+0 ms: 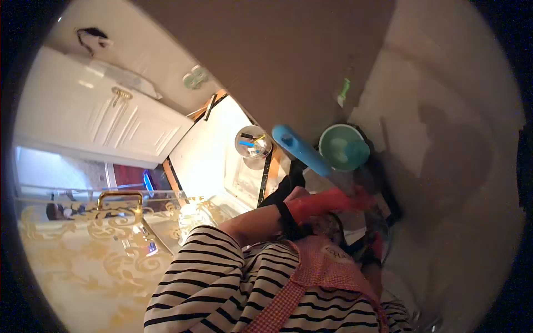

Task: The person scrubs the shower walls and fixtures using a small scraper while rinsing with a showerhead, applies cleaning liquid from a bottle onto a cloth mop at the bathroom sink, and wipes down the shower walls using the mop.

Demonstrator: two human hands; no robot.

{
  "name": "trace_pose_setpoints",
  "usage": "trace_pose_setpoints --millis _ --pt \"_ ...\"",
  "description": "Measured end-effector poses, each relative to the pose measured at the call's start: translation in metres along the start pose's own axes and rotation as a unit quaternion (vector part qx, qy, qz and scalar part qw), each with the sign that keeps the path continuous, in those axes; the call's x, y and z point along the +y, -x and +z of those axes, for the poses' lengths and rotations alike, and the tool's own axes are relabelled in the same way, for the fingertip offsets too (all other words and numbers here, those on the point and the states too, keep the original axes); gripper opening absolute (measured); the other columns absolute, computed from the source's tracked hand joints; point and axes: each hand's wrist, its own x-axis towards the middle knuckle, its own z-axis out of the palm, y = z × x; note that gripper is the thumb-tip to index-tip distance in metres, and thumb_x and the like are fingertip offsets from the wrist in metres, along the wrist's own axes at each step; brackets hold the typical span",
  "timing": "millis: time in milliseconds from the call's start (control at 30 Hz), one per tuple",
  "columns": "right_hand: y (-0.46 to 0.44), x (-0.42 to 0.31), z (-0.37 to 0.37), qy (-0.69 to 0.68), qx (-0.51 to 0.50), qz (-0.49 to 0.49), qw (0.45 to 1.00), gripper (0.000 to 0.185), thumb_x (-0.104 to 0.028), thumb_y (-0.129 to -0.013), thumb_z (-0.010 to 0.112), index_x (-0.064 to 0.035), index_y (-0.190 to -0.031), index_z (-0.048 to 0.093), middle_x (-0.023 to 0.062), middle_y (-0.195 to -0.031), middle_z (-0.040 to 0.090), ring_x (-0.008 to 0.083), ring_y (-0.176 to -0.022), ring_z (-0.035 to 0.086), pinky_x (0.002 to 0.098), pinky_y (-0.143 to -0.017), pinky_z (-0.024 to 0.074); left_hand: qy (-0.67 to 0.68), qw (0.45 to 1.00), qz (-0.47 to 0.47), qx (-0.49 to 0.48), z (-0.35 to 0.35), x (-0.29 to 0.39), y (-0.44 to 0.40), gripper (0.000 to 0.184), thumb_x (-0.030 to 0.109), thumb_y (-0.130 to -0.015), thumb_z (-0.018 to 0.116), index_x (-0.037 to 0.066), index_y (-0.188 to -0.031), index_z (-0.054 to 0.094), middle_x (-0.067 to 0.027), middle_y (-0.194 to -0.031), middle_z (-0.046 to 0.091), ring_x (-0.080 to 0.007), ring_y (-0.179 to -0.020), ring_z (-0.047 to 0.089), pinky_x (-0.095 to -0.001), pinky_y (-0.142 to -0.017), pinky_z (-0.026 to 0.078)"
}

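Note:
My left hand (333,204) is in a red glove with a black band at the wrist and reaches across in front of the apron. Its fingers are smeared by motion and appear closed around the greyish lower end of a blue-handled tool (302,151). The blue handle points up and away from the hand, with a hole near its tip. My right hand (377,244), also in a red glove, is low on the right, and its fingers are hidden. Just beyond the hands stands a green bucket (323,141) with a pale rim. A lighter green round thing (357,151) shows inside it.
Left of the blue handle is a clear tub (240,145) holding several tools. A green-handled brush or scraper (344,91) lies higher up. Pale green rolls (195,77) and a dark bar (210,106) are farther off. A white door (105,105) and a gold-patterned panel (83,261) are at left.

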Motion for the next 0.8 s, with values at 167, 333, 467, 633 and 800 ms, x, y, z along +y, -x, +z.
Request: trace_pose_setpoints --millis 167,333,467,633,800 --pt "-0.023 -0.031 0.006 0.291 0.084 -0.173 0.937 0.038 -0.024 -0.074 0.065 -0.0064 -0.107 0.056 0.0144 -0.102 0.061 0.0272 -0.092 0.060 0.0375 -0.075 0.0483 0.113 0.966 -0.050 0.226 -0.060 0.051 0.077 0.031 0.037 -0.086 0.060 0.012 -0.103 0.061 0.0047 -0.088 0.059 -0.0063 -0.074 0.055 -0.0220 -0.060 0.043" --pt "-0.037 -0.101 0.039 0.297 0.152 -0.099 0.937 0.033 -0.022 -0.077 0.065 -0.0040 -0.103 0.059 0.0137 -0.097 0.062 0.0244 -0.085 0.060 0.0357 -0.071 0.0494 0.165 0.892 -0.115 0.404 -0.166 0.025 0.165 0.033 0.039 -0.088 0.054 0.008 -0.093 0.062 -0.0015 -0.088 0.060 -0.0123 -0.078 0.051 -0.0302 -0.069 0.045" --pt "-0.045 -0.158 0.089 0.287 0.227 -0.073 0.928 0.029 -0.022 -0.079 0.064 -0.0020 -0.100 0.060 0.0131 -0.092 0.063 0.0221 -0.080 0.060 0.0342 -0.068 0.0502 0.272 0.711 0.007 0.649 -0.289 0.019 0.242 0.029 0.032 -0.082 0.063 0.009 -0.098 0.056 -0.0057 -0.082 0.060 -0.0146 -0.066 0.054 -0.0279 -0.051 0.044" --pt "-0.056 -0.237 0.173 0.376 0.254 -0.110 0.884 0.024 -0.022 -0.079 0.067 -0.0019 -0.093 0.065 0.0105 -0.083 0.065 0.0200 -0.071 0.061 0.0330 -0.064 0.0514 0.185 0.600 0.117 0.770 -0.443 0.021 0.330 0.089 0.003 -0.076 0.066 0.014 -0.142 0.007 -0.0207 -0.111 0.052 -0.0271 -0.074 0.062 -0.0351 -0.056 0.055" --pt "-0.037 -0.336 0.226 0.444 0.239 -0.052 0.862 0.024 -0.020 -0.075 0.068 -0.0065 -0.094 0.065 0.0105 -0.084 0.065 0.0239 -0.073 0.061 0.0348 -0.065 0.0511 0.106 0.563 0.116 0.811 -0.503 0.083 0.372 0.091 -0.001 -0.076 0.065 0.017 -0.144 0.006 -0.0214 -0.118 0.045 -0.0265 -0.079 0.061 -0.0348 -0.060 0.056"
